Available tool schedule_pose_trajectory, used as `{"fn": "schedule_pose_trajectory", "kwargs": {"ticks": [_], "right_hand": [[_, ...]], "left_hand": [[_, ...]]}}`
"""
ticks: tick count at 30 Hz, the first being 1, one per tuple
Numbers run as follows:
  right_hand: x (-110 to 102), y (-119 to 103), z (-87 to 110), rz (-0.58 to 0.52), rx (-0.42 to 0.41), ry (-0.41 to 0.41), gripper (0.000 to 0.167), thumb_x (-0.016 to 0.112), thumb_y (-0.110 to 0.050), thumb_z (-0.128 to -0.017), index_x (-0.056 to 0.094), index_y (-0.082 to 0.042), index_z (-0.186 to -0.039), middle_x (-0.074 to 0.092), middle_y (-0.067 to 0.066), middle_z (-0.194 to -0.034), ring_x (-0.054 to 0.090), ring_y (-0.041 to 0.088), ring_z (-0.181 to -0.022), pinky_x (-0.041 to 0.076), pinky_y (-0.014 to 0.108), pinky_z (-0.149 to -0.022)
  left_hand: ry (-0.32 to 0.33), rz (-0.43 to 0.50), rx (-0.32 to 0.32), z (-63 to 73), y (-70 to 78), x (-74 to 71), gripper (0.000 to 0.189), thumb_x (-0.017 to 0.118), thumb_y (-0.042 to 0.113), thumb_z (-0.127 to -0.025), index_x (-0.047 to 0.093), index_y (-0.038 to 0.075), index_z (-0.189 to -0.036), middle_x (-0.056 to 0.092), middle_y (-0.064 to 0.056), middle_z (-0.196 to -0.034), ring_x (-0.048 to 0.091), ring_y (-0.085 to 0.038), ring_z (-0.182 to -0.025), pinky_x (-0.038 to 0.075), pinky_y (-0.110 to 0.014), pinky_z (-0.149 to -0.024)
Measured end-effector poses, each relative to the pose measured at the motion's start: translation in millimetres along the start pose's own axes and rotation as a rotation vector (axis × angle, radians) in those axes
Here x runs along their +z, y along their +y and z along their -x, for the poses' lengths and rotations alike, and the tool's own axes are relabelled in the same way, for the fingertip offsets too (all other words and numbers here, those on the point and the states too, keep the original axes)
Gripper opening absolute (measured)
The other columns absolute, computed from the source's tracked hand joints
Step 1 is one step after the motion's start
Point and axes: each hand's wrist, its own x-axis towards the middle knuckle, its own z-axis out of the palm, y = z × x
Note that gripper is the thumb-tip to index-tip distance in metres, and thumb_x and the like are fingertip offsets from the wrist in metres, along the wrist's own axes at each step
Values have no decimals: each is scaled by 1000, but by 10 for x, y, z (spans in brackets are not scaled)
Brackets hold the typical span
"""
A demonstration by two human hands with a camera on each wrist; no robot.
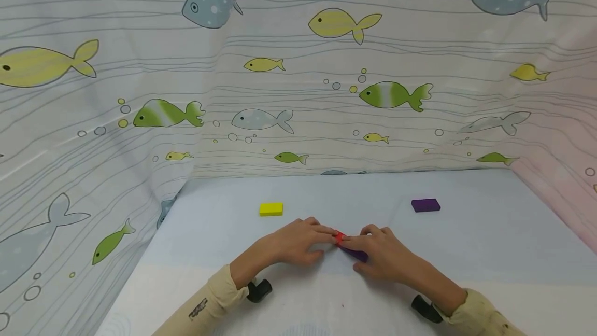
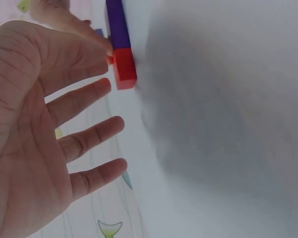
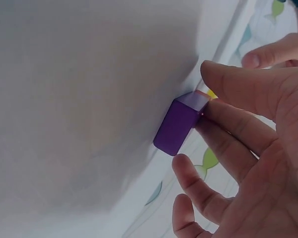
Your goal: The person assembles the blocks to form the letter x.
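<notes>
The left hand (image 1: 298,242) reached in from one side with its fingers extended and spread, its foremost fingertips touching or just beside a small red block (image 2: 124,69). The right hand (image 1: 384,255) came in opposite, loosely spread, index and middle fingers against the far side of the pieces and the thumb standing clear; neither hand looked to have a closed grip (whether the left fingertips pressed or barely brushed, I could not tell).

The red block sat between the two sets of fingertips, end to end with a longer near purple block (image 3: 177,128). That purple piece's long axis ran on a slant, from the red one at its far left end down toward the right thumb, so the right hand was the nearer to it.

Farther out on the pale tabletop (image 1: 308,294), a yellow block (image 1: 271,209) lay beyond the left hand and a far purple block (image 1: 426,205) beyond the right, both well apart from the pair. Fish-patterned sheeting (image 1: 280,89) rose behind the tabletop and along its left, turning pinkish at the right.
</notes>
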Motion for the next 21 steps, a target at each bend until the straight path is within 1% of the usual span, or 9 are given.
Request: {"fn": "schedule_pose_trajectory", "kwargs": {"ticks": [4, 7, 10, 13, 17, 21], "right_hand": [[11, 11, -6, 5, 8, 0, 50, 79, -28, -82, 66, -25, -131, 66, -7, -120, 50, 23, -109, 39, 53, -89], [19, 25, -7, 12, 8, 1, 49, 79, -28, -82, 67, -25, -130, 66, -6, -122, 50, 22, -108, 39, 51, -88], [25, 38, -6, 5, 6, -3, 49, 79, -28, -82, 67, -25, -130, 66, -5, -125, 50, 21, -107, 39, 49, -86], [24, 42, -2, -11, 14, -12, 49, 78, -28, -83, 67, -25, -130, 65, -6, -127, 50, 20, -106, 39, 48, -85], [27, 39, -7, -20, 29, -27, 49, 78, -28, -83, 66, -26, -131, 65, -6, -127, 50, 19, -104, 38, 47, -85], [24, 36, -15, -19, 35, -32, 50, 78, -27, -83, 66, -26, -131, 65, -6, -127, 49, 18, -103, 38, 46, -84]], "left_hand": [[39, 38, -10, 58, -31, -26, 39, 58, 19, -95, 63, 23, -133, 57, 8, -138, 51, -16, -118, 45, -30, -92], [52, 77, -18, 116, -48, -58, 35, 59, 20, -96, 65, 20, -131, 61, 7, -132, 51, -16, -119, 44, -32, -96], [67, 104, -19, 188, -74, -70, 32, 59, 21, -96, 67, 17, -127, 64, 6, -126, 53, -16, -117, 44, -31, -96], [86, 123, -31, 265, -113, -60, 29, 60, 22, -96, 69, 17, -123, 65, 7, -121, 53, -14, -114, 45, -29, -95], [100, 146, -64, 372, -173, -44, 27, 61, 25, -96, 70, 18, -120, 65, 10, -120, 53, -12, -112, 45, -29, -94], [103, 170, -96, 491, -214, -63, 26, 64, 27, -95, 70, 18, -119, 65, 10, -118, 53, -11, -112, 45, -30, -95]]}}
